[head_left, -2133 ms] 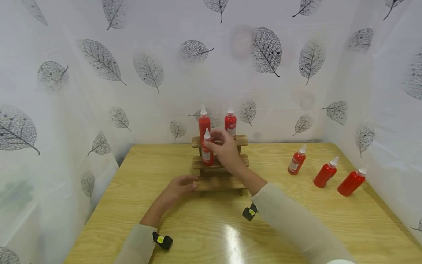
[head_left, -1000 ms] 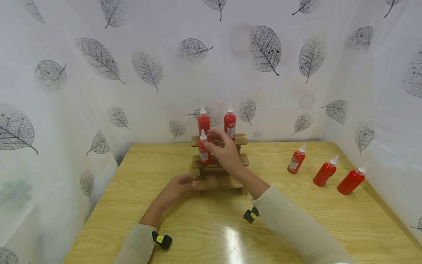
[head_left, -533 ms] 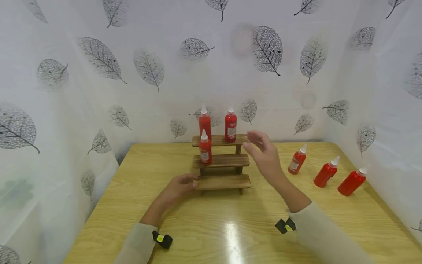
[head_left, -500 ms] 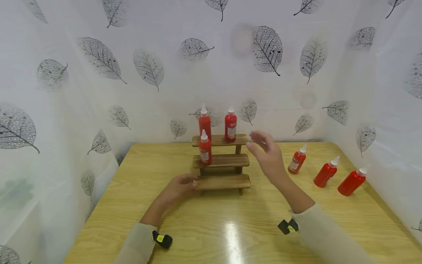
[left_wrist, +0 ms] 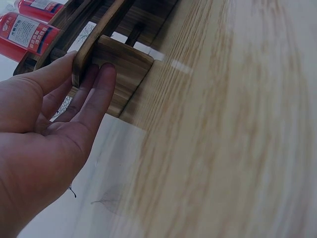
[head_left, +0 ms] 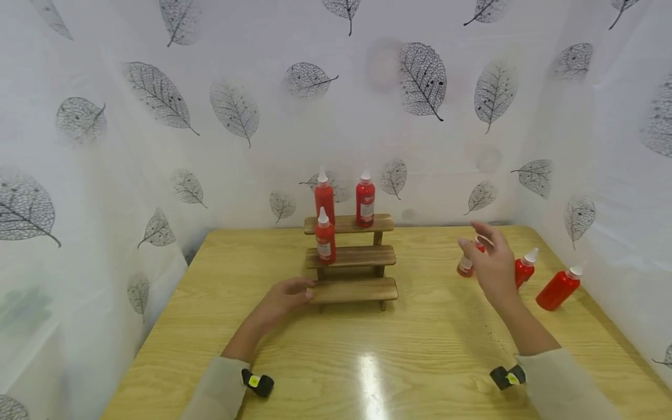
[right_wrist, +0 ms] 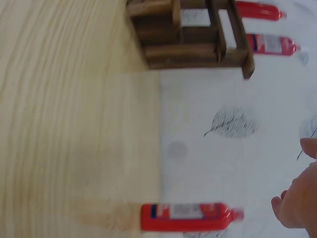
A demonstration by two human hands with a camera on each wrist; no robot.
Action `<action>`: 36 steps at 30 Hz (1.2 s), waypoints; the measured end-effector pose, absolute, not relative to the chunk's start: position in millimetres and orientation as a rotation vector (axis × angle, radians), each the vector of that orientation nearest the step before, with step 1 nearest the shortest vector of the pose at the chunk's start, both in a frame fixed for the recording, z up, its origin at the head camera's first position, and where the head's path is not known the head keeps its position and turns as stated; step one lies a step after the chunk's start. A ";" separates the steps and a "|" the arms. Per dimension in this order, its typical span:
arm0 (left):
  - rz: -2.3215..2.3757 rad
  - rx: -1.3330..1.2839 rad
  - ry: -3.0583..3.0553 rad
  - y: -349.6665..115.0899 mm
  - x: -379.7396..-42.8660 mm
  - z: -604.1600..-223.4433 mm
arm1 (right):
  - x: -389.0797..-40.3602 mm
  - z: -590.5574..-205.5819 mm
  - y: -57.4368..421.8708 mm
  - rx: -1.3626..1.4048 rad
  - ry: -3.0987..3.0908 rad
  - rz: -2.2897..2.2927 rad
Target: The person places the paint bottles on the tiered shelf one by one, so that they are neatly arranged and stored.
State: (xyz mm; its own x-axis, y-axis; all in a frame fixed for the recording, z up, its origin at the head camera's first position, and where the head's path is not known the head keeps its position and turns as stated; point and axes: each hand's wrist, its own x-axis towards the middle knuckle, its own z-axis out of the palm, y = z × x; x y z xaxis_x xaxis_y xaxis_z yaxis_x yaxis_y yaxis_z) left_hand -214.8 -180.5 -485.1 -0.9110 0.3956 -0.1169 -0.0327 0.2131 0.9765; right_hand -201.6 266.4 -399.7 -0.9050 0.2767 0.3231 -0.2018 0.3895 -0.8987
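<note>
A three-step wooden stand (head_left: 350, 290) is near the table's middle. My left hand (head_left: 283, 300) pinches the left end of its lowest step; in the left wrist view the thumb lies above the board edge and fingers below. On the top step two red squeeze bottles with white nozzle caps stand upright, a left bottle (head_left: 326, 200) and a right bottle (head_left: 365, 210). A third bottle (head_left: 325, 244) is on the middle step's left end. My right hand (head_left: 496, 271) holds nothing, fingers loosely bent, near a red bottle (head_left: 465, 268) that it partly covers in the head view.
Two more red bottles stand on the table's right side: one (head_left: 524, 270) partly behind my right hand, another (head_left: 559, 290) nearer the right edge. A white leaf-print curtain (head_left: 357, 128) encloses the back and sides of the wooden table (head_left: 315, 367).
My right hand has let go of the bottle on the middle step, which shifted slightly left earlier. The hand has moved right toward the table's bottles. My left hand has stayed on the stand.
</note>
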 end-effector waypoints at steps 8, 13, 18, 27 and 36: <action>1.741 0.324 2.164 -179.9 -213.4 -484.2 | -211.6 -420.8 297.0 -0.235 -2.175 1.580; 1.740 0.312 2.162 -180.1 -213.7 -485.8 | -216.5 -428.6 305.0 -0.272 -2.220 1.617; 1.734 0.305 2.165 -180.4 -214.9 -486.5 | -221.4 -437.9 308.5 -0.315 -2.291 1.627; 1.746 0.302 2.150 -180.4 -215.5 -487.2 | -229.5 -449.4 314.3 -0.361 -2.356 1.656; 1.738 0.291 2.159 -179.2 -215.0 -485.3 | -235.8 -450.8 313.3 -0.345 -2.430 1.573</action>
State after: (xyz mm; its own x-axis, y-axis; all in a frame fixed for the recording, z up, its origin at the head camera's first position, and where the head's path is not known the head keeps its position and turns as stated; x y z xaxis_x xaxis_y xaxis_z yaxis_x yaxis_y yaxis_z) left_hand -215.0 -179.2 -485.3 -0.9166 0.3734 -0.1430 -0.0600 0.2251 0.9725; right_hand -235.8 313.3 -450.8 -0.9469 0.3158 0.0610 0.0737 0.3975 -0.9146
